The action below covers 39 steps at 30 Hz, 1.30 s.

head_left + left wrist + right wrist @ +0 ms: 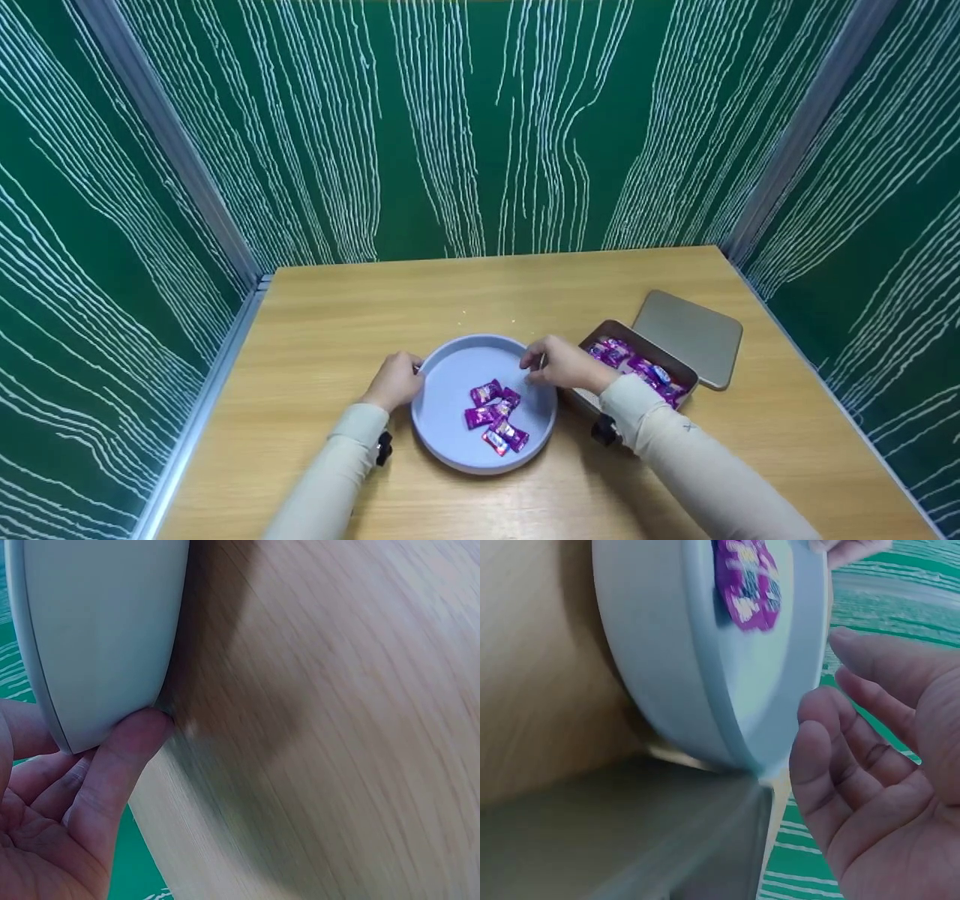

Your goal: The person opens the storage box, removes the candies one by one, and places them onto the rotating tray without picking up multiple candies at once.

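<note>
A round, pale grey-blue tray (450,382) with a low wall sits on the table. My left hand (396,381) grips its left side; in the left wrist view the thumb (139,735) presses against the outer wall. Several purple-wrapped candies (480,416) lie in the tray, plus a small red, white and blue wrapped one (495,442). Over the tray's right rim hovers my right hand (566,364), fingers loosely bent. In the right wrist view nothing shows between its thumb and fingers (810,754). Beneath its wrist stands a metal tin (637,337) holding more purple-wrapped candies (649,371).
Behind the tin, to the right, a flat gold-coloured lid (690,337) lies on the wooden table (337,315). The tin stands close against the tray's right side. A few tiny pale specks dot the table behind the tray. Green, white-lined walls (487,135) enclose the back and sides.
</note>
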Tool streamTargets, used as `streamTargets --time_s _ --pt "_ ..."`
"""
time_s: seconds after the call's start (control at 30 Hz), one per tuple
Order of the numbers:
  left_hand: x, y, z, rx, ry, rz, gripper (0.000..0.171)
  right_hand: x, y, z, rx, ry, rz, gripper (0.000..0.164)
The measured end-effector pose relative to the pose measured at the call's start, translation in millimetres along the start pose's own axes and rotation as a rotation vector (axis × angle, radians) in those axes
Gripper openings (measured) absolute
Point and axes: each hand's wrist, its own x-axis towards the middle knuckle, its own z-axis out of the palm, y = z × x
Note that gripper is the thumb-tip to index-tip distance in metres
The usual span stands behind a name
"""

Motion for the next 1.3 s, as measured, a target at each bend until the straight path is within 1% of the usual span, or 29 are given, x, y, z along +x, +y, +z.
streamTargets --time_s 0.1,0.23,0.33,0.53,0.73,0.83,1.07,1.2,1.3 --pt "0.1 0.0 0.2 -0.003 0.002 0.003 0.032 -4 4 -11 0.001 0.022 0.022 0.019" --pt "0.7 -1.1 0.8 0.026 0.019 0.043 0.022 -10 13 -24 0.012 0.056 0.022 0.016" --pt "0.6 -1.3 0.6 0.042 0.025 0.06 0.019 -15 20 -33 0.001 0.084 0.019 0.016" --pt "0.7 -1.5 0.3 0.035 0.023 0.043 0.021 -26 35 -51 0.001 0.111 0.067 0.016" --pt "1.8 -2.1 0.8 0.027 0.019 0.029 0.023 -32 53 -65 0.004 0.133 0.06 0.016" --pt "1.6 -1.5 1.2 0.027 0.019 0.028 0.023 -35 60 -70 0.004 0.142 0.08 0.017" --pt "1.2 -1.1 1.8 0.029 0.033 0.035 0.022 -44 80 -74 0.044 0.132 0.076 0.02" --pt "1.1 -1.7 1.1 0.029 0.033 0.047 0.022 -51 91 -77 0.071 0.109 0.112 0.022" --pt "1.5 -2.7 0.6 0.032 0.029 0.061 0.023 -56 97 -79 0.062 0.094 0.131 0.023"
